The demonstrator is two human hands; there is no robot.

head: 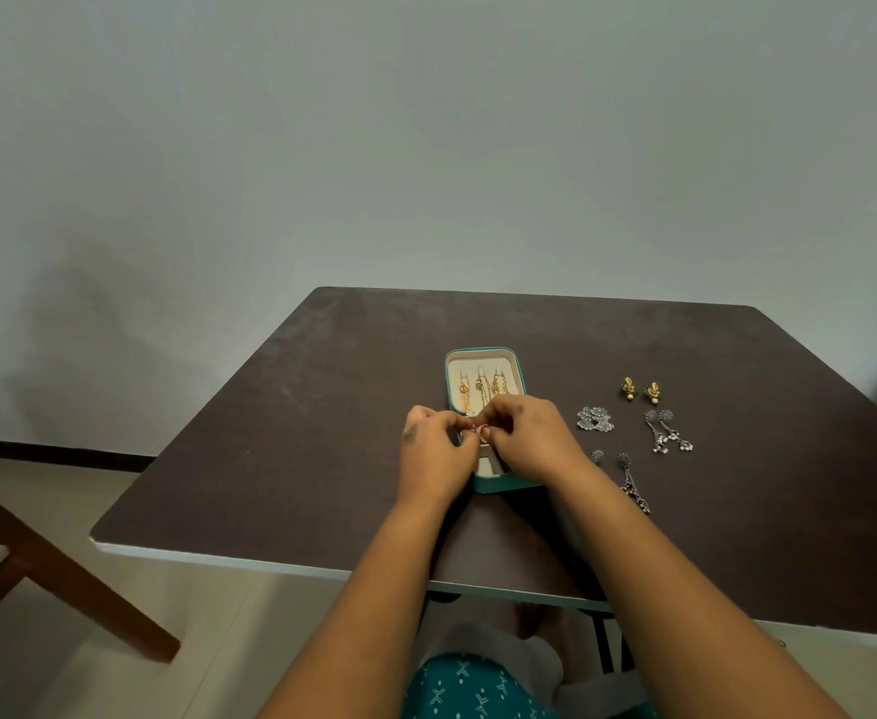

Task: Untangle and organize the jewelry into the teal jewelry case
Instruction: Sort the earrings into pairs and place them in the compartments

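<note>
Head view: teal jewelry case [484, 487] lies open on the dark table [270, 433], gold chains [483, 389] laid in its far cream compartment. Both hands meet just above the case's near half, left hand [433, 448] and right hand [527, 435] each pinching small gold rings [480, 432] between fingertips. Silver earrings [669, 435] and gold studs [639, 390] lie on the table to the right, apart from the case.
</note>
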